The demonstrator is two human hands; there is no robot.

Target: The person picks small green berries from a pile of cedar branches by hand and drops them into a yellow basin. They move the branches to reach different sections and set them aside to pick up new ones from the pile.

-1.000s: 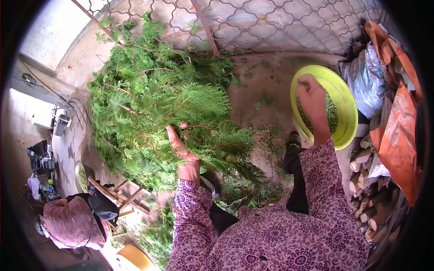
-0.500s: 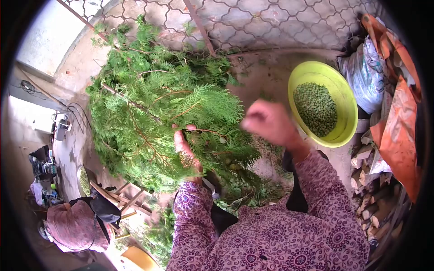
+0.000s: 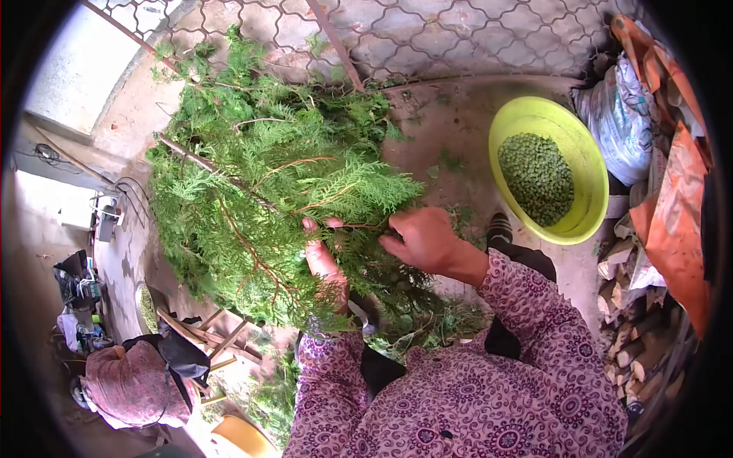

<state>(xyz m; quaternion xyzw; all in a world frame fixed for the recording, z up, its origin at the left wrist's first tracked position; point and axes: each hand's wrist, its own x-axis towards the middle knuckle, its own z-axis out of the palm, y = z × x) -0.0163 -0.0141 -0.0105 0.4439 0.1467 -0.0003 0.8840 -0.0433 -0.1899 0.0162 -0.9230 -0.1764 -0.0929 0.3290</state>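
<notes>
My left hand (image 3: 324, 263) is closed around a leafy branch with flat, scaly green sprays, like arborvitae (image 3: 252, 183); its foliage hides part of the palm and wrist. A thin brown twig runs from the left fingertips toward my right hand (image 3: 427, 240). The right fingers are pinched together at the outer end of that twig, among the sprays. What sits between them is too small to make out. To the right, a yellow-green basin (image 3: 592, 175) holds a heap of small, round green cones (image 3: 537, 179).
Cut branches are heaped against a wire mesh fence (image 3: 458, 38). At right are a white sack (image 3: 615, 126), an orange tarp (image 3: 676, 237) and stacked firewood (image 3: 630, 351). Lower left, another person (image 3: 134, 378) bends beside a wooden chair (image 3: 221, 336) and a yellow tub (image 3: 240, 439).
My right hand has moved left and down from near the basin to the branch, its fingers now closed at the twig. My left hand keeps its hold, with the branch slightly shifted.
</notes>
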